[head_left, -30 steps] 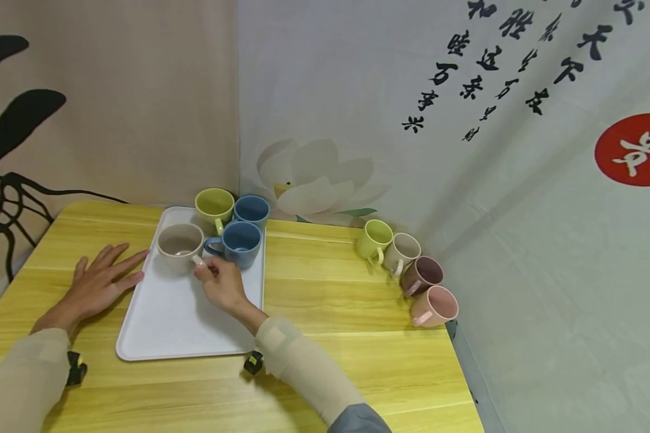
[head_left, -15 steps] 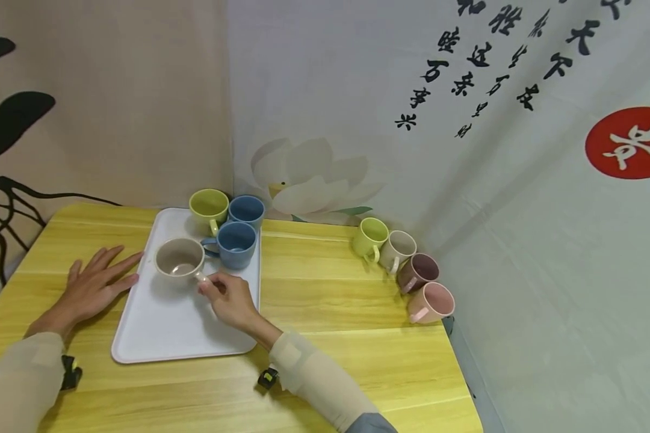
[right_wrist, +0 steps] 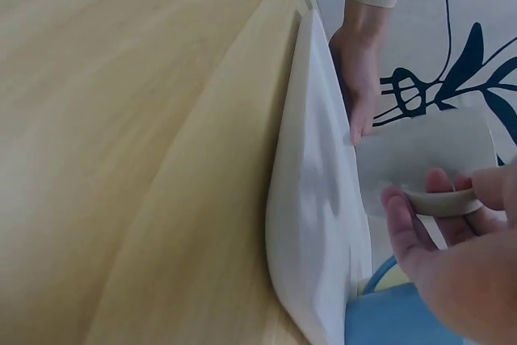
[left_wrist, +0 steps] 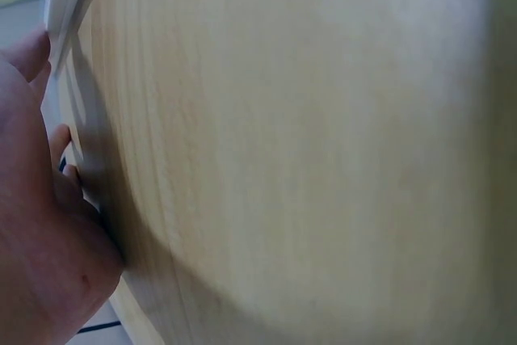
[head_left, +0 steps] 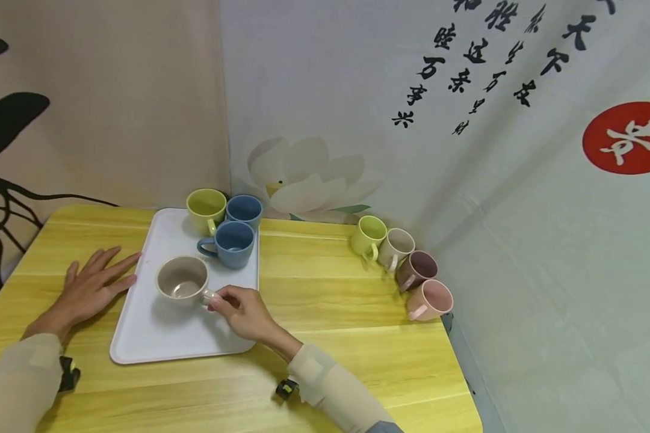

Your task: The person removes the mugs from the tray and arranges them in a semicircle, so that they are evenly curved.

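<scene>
A grey-beige mug (head_left: 182, 279) is upright over the middle of the white tray (head_left: 141, 337); whether its base touches the tray I cannot tell. My right hand (head_left: 249, 313) pinches its handle, and the right wrist view shows thumb and fingers on the handle of the mug (right_wrist: 428, 151). My left hand (head_left: 92, 288) rests with straight, spread fingers on the table, its fingertips at the tray's left edge. At the tray's far right are a green mug (head_left: 206, 211), a blue mug (head_left: 244, 209) and a nearer blue mug (head_left: 235, 245).
On the wooden table (head_left: 314, 288) to the right, a diagonal row holds a light green mug (head_left: 368, 236), a beige mug (head_left: 396, 248), a dark plum mug (head_left: 417, 269) and a pink mug (head_left: 430, 299). A printed cloth wall (head_left: 314, 90) stands behind the table.
The right hand has brought the grey-beige mug nearer to me, away from the green and blue mugs. The left hand stays at the tray's edge. The head view has shifted slightly.
</scene>
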Available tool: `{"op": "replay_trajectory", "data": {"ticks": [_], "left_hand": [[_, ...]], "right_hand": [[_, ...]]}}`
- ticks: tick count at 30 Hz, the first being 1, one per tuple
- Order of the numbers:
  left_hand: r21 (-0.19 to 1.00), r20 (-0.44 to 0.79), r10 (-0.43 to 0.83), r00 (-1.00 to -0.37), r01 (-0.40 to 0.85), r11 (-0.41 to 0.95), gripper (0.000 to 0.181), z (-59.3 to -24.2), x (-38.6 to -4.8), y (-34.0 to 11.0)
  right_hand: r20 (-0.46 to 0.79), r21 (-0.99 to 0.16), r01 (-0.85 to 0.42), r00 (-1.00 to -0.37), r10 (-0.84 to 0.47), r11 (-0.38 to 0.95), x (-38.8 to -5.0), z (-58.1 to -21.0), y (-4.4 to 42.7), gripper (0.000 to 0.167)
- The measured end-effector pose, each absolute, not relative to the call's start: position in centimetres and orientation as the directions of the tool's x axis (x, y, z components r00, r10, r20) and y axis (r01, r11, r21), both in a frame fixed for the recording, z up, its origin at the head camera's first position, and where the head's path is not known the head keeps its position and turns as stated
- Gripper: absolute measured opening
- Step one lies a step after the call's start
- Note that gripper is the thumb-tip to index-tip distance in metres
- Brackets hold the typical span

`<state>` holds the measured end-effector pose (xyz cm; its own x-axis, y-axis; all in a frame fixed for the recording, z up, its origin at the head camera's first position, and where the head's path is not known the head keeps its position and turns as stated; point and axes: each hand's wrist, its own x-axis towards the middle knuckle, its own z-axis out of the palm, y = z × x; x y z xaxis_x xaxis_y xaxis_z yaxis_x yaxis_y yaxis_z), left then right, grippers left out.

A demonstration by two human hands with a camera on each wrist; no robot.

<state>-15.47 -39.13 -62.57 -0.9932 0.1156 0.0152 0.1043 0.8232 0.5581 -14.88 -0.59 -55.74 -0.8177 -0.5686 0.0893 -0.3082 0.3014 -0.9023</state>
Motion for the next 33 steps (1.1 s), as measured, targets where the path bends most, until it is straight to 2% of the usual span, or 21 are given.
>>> {"op": "replay_trajectory", "data": {"ticks": [17,33], "left_hand": [[0.548,0.018,0.115,-0.993,0.106,0.829,0.066,-63.0,-15.6,-39.3],[0.553,0.027,0.118,-0.993,0.113,0.825,0.065,-62.7,-15.4,-39.1]], "right_hand": [[0.064,-0.945,-0.241,-0.798,-0.599,0.221,-14.2,-54.6,5.3,0.022],[0.111,-0.954,-0.223,-0.884,-0.454,0.201,-14.6,-55.2,12.3,0.023]]}}
